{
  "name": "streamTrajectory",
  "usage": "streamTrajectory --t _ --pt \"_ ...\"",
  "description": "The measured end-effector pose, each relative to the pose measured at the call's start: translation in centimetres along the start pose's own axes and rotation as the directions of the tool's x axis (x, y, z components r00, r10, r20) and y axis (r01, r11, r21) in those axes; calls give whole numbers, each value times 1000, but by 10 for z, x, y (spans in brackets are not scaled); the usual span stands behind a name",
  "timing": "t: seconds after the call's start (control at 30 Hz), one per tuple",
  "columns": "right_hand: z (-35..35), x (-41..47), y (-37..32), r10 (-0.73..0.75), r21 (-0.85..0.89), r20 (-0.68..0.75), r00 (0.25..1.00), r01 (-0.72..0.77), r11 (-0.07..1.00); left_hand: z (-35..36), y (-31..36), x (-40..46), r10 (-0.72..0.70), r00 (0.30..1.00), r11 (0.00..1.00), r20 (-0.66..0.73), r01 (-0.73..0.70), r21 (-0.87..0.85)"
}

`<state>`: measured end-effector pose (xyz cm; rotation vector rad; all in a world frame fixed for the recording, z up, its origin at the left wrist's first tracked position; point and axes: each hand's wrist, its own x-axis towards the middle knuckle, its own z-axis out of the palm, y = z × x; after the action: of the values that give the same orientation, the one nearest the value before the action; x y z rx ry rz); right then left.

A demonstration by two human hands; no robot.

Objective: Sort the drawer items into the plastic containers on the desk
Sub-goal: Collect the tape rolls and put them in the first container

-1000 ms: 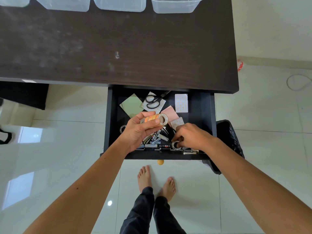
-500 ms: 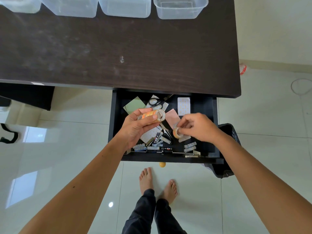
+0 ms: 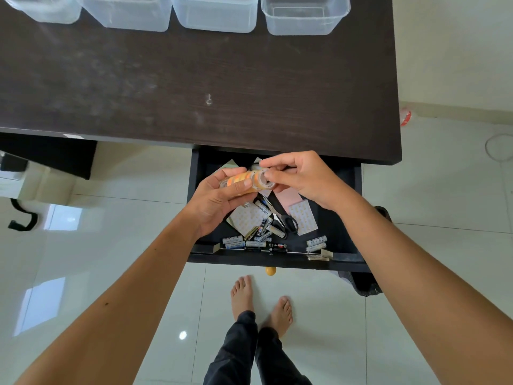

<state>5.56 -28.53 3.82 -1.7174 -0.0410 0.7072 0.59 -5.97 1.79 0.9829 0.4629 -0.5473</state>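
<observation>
Head view shows a row of small tape rolls point(image 3: 244, 180) held just above the open drawer point(image 3: 344, 240), at the middle of the frame. The left hand point(image 3: 219, 201) is curled round the row, thumb across its front and fingers behind. The right hand point(image 3: 299, 179) pinches one more tape roll point(image 3: 262, 177) against the right end of the row, fingertips pressed on its rim.

The step in hand is judged to be the gathering of the rolls into one stack before they are carried off. It is done well if the added roll is seated flush with its neighbours and the left thumb is slid over it before the right pinch is let go; otherwise a roll could slip out and fall back into the drawer.

Below the hands, batteries point(image 3: 249, 241), scissors point(image 3: 286, 222) and patterned sheets point(image 3: 302, 216) lie on the drawer floor, not yet sorted. Four clear plastic containers point(image 3: 305, 20) stand in a row along the upper edge of the frame, on the far side of the dark tabletop point(image 3: 194, 79), well apart from the hands; the two seen into look empty. One container should be chosen for the tape and kept to.
</observation>
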Motion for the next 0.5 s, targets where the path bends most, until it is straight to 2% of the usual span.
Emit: streamTrajectory --t 0.17,0.33,0.5 --pt "27 9 -10 12 -96 36 999 -9 995 -13 11 -12 11 1000 1000 -18 -12 -15" --pt "54 20 -29 32 0 74 997 -32 999 -28 29 -27 40 997 998 -63 -43 -51" --pt "77 26 -40 1 -81 71 998 4 997 -40 39 -44 38 993 994 -110 -49 -97"
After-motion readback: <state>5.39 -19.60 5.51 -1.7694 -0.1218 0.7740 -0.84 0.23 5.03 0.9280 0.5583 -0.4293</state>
